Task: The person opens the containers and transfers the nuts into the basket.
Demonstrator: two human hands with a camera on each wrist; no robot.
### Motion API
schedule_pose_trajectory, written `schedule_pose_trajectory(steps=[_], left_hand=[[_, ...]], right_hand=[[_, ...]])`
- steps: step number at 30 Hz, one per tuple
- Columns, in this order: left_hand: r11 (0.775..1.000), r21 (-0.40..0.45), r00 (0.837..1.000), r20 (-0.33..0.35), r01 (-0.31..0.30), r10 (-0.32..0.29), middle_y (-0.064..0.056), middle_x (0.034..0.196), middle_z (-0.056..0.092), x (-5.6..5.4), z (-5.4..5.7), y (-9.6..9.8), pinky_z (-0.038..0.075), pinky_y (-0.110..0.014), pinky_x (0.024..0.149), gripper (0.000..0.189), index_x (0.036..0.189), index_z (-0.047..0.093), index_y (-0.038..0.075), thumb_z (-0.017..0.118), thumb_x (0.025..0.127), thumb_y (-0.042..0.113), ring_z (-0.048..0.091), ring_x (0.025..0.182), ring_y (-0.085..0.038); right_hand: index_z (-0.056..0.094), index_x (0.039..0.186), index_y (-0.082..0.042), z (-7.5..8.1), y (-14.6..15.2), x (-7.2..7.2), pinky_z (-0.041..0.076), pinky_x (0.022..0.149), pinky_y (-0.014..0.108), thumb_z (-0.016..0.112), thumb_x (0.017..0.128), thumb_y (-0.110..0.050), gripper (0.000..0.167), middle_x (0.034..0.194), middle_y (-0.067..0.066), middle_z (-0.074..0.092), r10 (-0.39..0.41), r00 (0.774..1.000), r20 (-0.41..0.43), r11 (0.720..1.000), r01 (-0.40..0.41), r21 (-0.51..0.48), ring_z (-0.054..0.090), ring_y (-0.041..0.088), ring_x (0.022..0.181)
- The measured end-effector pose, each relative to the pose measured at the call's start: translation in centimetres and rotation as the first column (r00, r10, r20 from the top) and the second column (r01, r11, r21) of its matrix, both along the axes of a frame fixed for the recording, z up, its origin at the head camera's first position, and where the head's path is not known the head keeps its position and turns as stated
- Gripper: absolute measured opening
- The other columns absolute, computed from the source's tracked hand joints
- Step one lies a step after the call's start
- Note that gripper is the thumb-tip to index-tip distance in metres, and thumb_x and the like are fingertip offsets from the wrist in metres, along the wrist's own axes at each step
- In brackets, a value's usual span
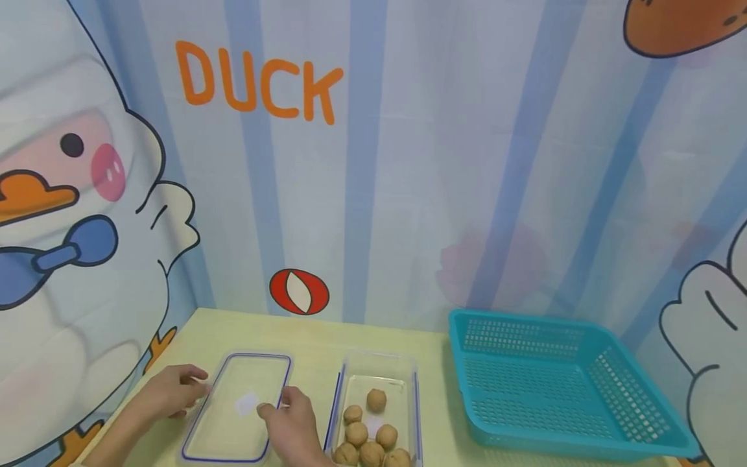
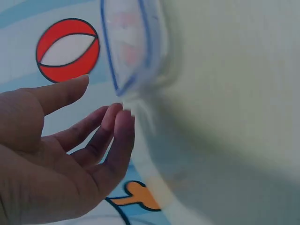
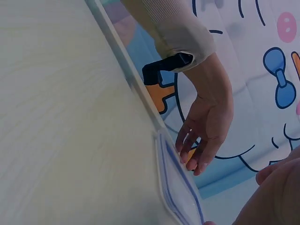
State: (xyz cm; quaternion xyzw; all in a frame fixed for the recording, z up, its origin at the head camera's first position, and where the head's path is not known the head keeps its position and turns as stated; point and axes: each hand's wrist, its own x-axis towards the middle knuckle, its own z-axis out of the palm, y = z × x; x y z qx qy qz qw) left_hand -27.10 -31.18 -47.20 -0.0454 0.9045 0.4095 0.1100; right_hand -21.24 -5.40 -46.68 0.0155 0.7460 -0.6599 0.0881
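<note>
A clear rectangular lid with a blue seal lies on the table, a small white patch at its middle. My left hand is beside its left edge, fingers loosely bent and holding nothing. In the left wrist view, the thumb and fingers of that hand are spread apart near a corner of the lid. At the lid's right edge is my right hand, its thumb over the rim. The right wrist view shows this thumb raised apart from a fingertip right at the lid's edge.
Right of the lid stands a clear plastic box with several walnuts in it. Farther right is a turquoise perforated basket. A duck-print curtain hangs behind the pale yellow table.
</note>
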Motion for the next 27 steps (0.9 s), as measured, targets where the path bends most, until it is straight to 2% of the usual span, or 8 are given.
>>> schedule_pose_trajectory(steps=[4,7,12,16,19,22,24,27], left_hand=[[0.990,-0.136,0.990,-0.131,0.027,-0.045,-0.011,0.109,0.071,0.3,1.6,1.8,0.058,-0.044,0.074,0.053,0.132,0.063,-0.008,0.075,0.099,0.032,0.069,0.095,-0.029],[0.990,-0.128,0.982,-0.173,0.051,-0.073,-0.010,0.113,0.071,0.8,2.9,3.8,0.060,-0.049,0.080,0.057,0.135,0.063,-0.005,0.077,0.098,0.037,0.069,0.107,-0.039],[0.997,0.012,0.980,-0.182,0.082,-0.079,-0.009,0.121,0.070,1.7,4.7,7.7,0.061,-0.048,0.085,0.058,0.140,0.062,0.000,0.078,0.098,0.036,0.069,0.115,-0.038],[0.975,0.200,0.988,-0.138,0.095,-0.068,-0.011,0.131,0.067,2.5,5.3,10.5,0.061,-0.046,0.090,0.059,0.144,0.059,0.003,0.078,0.098,0.035,0.067,0.116,-0.031],[0.946,0.309,0.991,-0.119,0.099,-0.065,-0.012,0.135,0.064,2.9,5.4,12.4,0.061,-0.046,0.093,0.061,0.146,0.057,0.004,0.079,0.098,0.034,0.066,0.117,-0.028],[0.926,0.365,0.992,-0.114,0.095,-0.056,-0.010,0.135,0.064,3.1,5.2,14.5,0.060,-0.046,0.094,0.060,0.146,0.058,0.005,0.080,0.097,0.032,0.066,0.118,-0.026],[0.924,0.373,0.992,-0.119,0.083,-0.041,-0.009,0.136,0.065,3.1,5.0,15.9,0.061,-0.046,0.093,0.060,0.145,0.058,0.006,0.082,0.096,0.030,0.066,0.118,-0.026],[0.918,0.388,0.991,-0.131,0.081,-0.033,-0.010,0.139,0.064,2.9,4.3,17.8,0.061,-0.046,0.092,0.059,0.145,0.058,0.006,0.082,0.096,0.028,0.065,0.123,-0.031]], right_hand=[[0.056,0.141,0.009,2.1,1.5,0.1,0.051,0.104,0.055,0.074,0.095,-0.019,0.057,0.132,0.015,0.064,0.040,0.999,-0.029,0.998,-0.041,-0.047,0.059,0.037,0.124],[0.060,0.139,0.006,3.4,3.4,-0.2,0.054,0.101,0.047,0.074,0.098,-0.017,0.049,0.123,0.006,0.067,0.092,0.995,-0.045,0.992,-0.095,-0.079,0.063,0.024,0.115],[0.063,0.137,0.002,4.3,7.2,-1.0,0.057,0.097,0.044,0.072,0.103,-0.022,0.042,0.118,0.002,0.069,0.163,0.986,-0.040,0.984,-0.165,-0.062,0.066,0.017,0.106],[0.062,0.138,0.003,4.1,10.6,-1.8,0.057,0.099,0.047,0.069,0.105,-0.023,0.042,0.122,0.007,0.070,0.225,0.970,-0.094,0.974,-0.225,0.006,0.067,0.023,0.110],[0.061,0.140,0.004,3.8,13.0,-2.2,0.056,0.099,0.048,0.069,0.105,-0.022,0.044,0.125,0.011,0.070,0.274,0.943,-0.187,0.961,-0.262,0.090,0.066,0.027,0.115],[0.058,0.143,0.004,3.5,15.0,-2.6,0.056,0.100,0.049,0.070,0.105,-0.024,0.049,0.129,0.012,0.069,0.309,0.915,-0.260,0.945,-0.265,0.190,0.065,0.029,0.118],[0.057,0.146,0.002,3.1,16.1,-2.9,0.056,0.100,0.047,0.071,0.104,-0.026,0.053,0.130,0.012,0.068,0.320,0.900,-0.296,0.937,-0.256,0.236,0.064,0.032,0.120],[0.056,0.146,0.001,2.1,17.5,-3.3,0.057,0.098,0.047,0.072,0.103,-0.028,0.054,0.129,0.012,0.067,0.344,0.856,-0.385,0.919,-0.222,0.326,0.064,0.036,0.120]])
